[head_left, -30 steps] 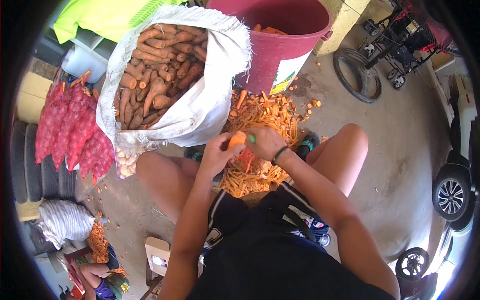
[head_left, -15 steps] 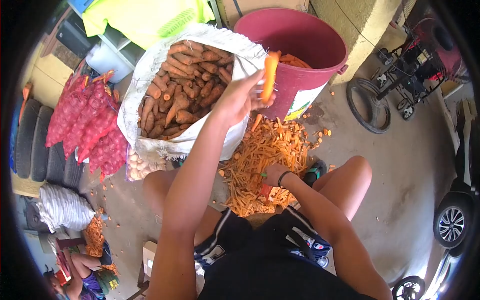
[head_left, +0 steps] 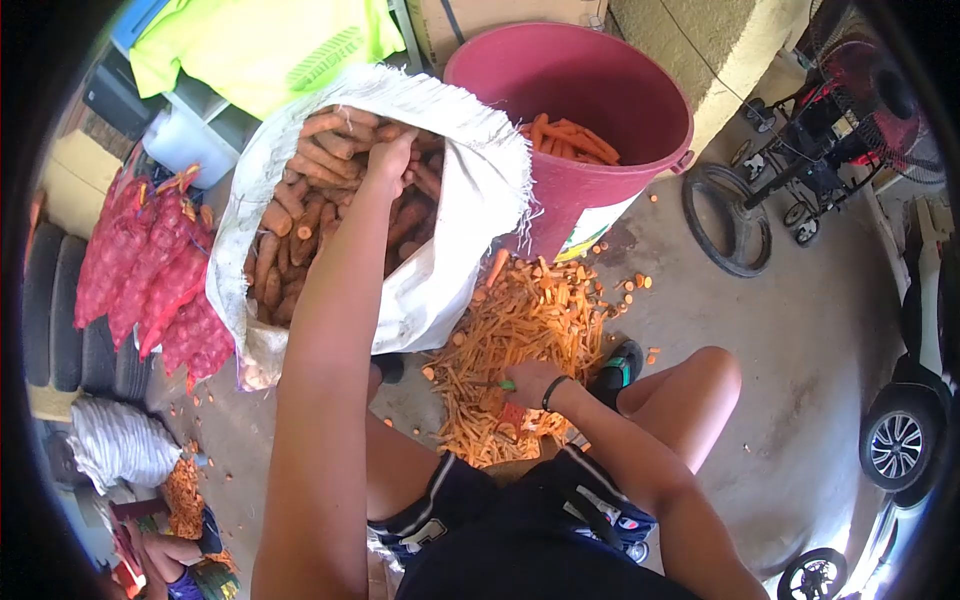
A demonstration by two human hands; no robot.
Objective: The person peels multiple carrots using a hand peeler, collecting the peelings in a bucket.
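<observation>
My left hand [head_left: 392, 162] reaches into a white woven sack [head_left: 462, 205] full of unpeeled carrots [head_left: 325, 158]. Its fingers curl down around a carrot near the sack's back rim, and the fingertips are partly hidden. Low between my knees, my right hand [head_left: 535, 383] is closed on a green-handled tool [head_left: 508, 385] whose working end I cannot make out. A red object [head_left: 511, 418] lies just below that hand. Under it spreads a heap of orange carrot peelings [head_left: 545, 310]. Peeled carrots [head_left: 575, 140] lie inside the dark red bucket [head_left: 610, 190] beside the sack.
Red net bags of onions [head_left: 135, 255] and tires [head_left: 65, 310] stand at the left. Another person [head_left: 170, 555] sits at the lower left near more peelings. A wheel [head_left: 728, 220], a fan [head_left: 885, 110] and a parked car [head_left: 900, 440] are on the right.
The peeled carrot that my left hand held by the bucket is out of that hand. My left hand has moved left and into the sack. My right hand stays low over the peelings.
</observation>
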